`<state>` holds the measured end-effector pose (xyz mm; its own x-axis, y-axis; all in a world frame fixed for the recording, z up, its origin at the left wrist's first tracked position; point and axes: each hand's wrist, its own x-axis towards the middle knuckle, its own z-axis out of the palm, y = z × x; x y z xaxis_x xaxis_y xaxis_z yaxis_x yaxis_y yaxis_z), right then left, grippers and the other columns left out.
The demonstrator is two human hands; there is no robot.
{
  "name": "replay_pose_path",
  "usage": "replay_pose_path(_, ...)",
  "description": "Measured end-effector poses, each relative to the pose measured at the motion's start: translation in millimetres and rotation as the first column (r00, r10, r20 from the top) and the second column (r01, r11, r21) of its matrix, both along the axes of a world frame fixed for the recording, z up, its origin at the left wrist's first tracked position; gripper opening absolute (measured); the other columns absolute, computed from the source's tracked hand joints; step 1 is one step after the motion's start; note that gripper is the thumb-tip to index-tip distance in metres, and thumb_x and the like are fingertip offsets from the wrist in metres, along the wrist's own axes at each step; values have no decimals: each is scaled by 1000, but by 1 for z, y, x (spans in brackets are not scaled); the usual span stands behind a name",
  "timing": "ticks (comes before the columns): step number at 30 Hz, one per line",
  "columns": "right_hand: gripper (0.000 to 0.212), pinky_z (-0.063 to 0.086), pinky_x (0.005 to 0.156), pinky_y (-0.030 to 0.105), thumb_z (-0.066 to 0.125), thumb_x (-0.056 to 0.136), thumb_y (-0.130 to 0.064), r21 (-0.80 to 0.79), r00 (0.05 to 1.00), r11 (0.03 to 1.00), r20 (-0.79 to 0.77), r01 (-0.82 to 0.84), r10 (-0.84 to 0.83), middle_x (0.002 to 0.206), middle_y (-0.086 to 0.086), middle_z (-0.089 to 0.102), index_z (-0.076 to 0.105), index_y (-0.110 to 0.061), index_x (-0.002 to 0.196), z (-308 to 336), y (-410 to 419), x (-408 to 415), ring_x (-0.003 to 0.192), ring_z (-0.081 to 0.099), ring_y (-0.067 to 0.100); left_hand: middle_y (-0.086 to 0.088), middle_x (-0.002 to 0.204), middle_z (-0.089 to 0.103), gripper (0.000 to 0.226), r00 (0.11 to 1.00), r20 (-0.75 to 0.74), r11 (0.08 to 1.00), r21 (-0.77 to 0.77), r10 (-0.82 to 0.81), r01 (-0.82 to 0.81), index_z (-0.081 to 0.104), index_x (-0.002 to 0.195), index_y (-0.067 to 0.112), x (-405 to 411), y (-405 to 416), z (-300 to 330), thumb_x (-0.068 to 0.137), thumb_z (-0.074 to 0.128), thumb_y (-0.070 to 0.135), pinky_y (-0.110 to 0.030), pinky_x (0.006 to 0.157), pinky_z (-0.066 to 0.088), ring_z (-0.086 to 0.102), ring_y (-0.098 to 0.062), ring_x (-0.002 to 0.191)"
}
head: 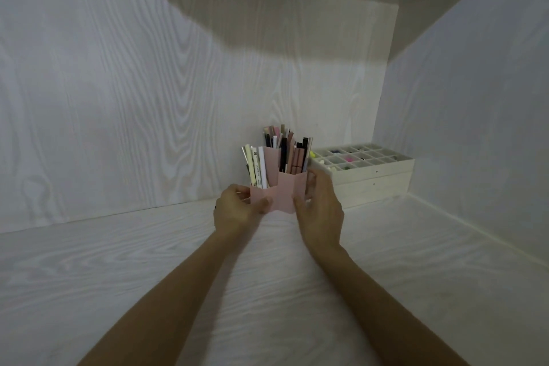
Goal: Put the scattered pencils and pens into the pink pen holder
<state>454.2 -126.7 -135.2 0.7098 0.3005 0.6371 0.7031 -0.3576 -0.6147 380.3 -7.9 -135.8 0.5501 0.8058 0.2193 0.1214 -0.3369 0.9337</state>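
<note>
Hands flank the pink pen holder [284, 193], which stands on the white table [148, 276] near the back wall. The left hand [237, 211] grips its left side, thumb on the front; the right hand [322, 208] curls its fingers [310, 184] around the right side. Pens and pencils [279, 154] stand upright inside. A compartmented white organiser box [371, 175] sits just right.

Both bare forearms reach forward from the bottom edge and draw together toward the middle. The left hand [237, 206] has its thumb across the front and its fingers curled round the left side of the pink pen holder [285, 193]. The right hand [319, 205] mirrors it, thumb in front, fingers wrapped round the right side. Each grip closes on the lower part.
</note>
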Motion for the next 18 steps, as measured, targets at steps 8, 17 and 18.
replay_pose_path(8, 60, 29, 113, 35, 49, 88, -4, -303, 959, 941, 277, 151, -64, 151, 13, 32, 29, -5, 145, -4, 5, 9, 141, 27, 26, 5, 102, 71, 49, 983, -136, 986, 128, 124, -107, 66, 105, 22, 17, -8, -1, 66, 77, 50, -28, 76, 48, 62, -13, 86)
replay_pose_path(17, 71, 17, 114, 36, 48, 89, -17, -390, 958, 893, 254, 226, -132, 157, 9, 18, 11, -9, 150, -6, 5, 10, 144, 15, 24, 2, 113, 68, 58, 974, -183, 982, 161, 130, -101, 62, 114, 21, 21, -15, 3, 67, 76, 53, -35, 86, 50, 64, -19, 102)
replay_pose_path(18, 71, 17, 114, 36, 48, 89, -17, -389, 954, 891, 267, 233, -133, 157, 8, 18, 12, -10, 150, -7, 5, 12, 144, 15, 24, 1, 115, 68, 61, 976, -188, 984, 157, 110, -81, 62, 116, 19, 20, -13, 3, 67, 76, 54, -34, 86, 50, 64, -19, 103)
